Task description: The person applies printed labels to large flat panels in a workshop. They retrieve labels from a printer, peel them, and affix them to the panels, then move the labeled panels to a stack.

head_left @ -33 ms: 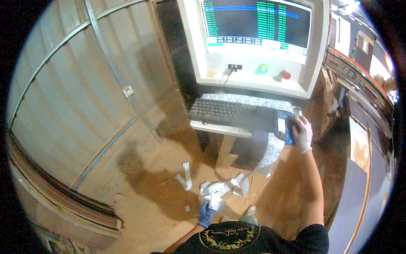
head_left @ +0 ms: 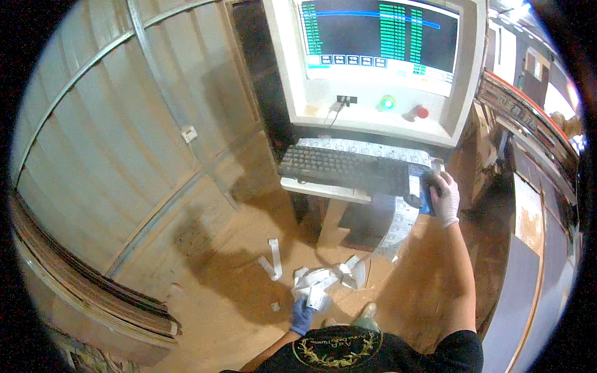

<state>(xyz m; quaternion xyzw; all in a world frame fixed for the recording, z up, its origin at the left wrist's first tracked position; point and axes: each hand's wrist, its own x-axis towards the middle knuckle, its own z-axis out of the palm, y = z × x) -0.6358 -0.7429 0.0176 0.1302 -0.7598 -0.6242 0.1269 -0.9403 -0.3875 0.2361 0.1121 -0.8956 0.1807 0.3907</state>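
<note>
My right hand (head_left: 445, 200), in a pale glove, curls over a dark computer mouse (head_left: 430, 178) on a blue mat (head_left: 425, 204) at the right end of a small shelf. Beside it lies a dusty black keyboard (head_left: 339, 163). Down near my body, my left hand (head_left: 302, 316), in a blue-grey glove, grips a white paper label (head_left: 319, 301). Its fingers are partly hidden. Beyond that hand, a heap of white label strips (head_left: 354, 272) lies on the brown floor.
Above the shelf stands a pale machine cabinet with a lit screen (head_left: 373, 37), a green-lit button (head_left: 387, 102) and a red knob (head_left: 422, 112). A printed label strip (head_left: 398, 230) hangs off the shelf. Stacked boards (head_left: 93, 286) stand at left; grey panels (head_left: 522, 280) at right.
</note>
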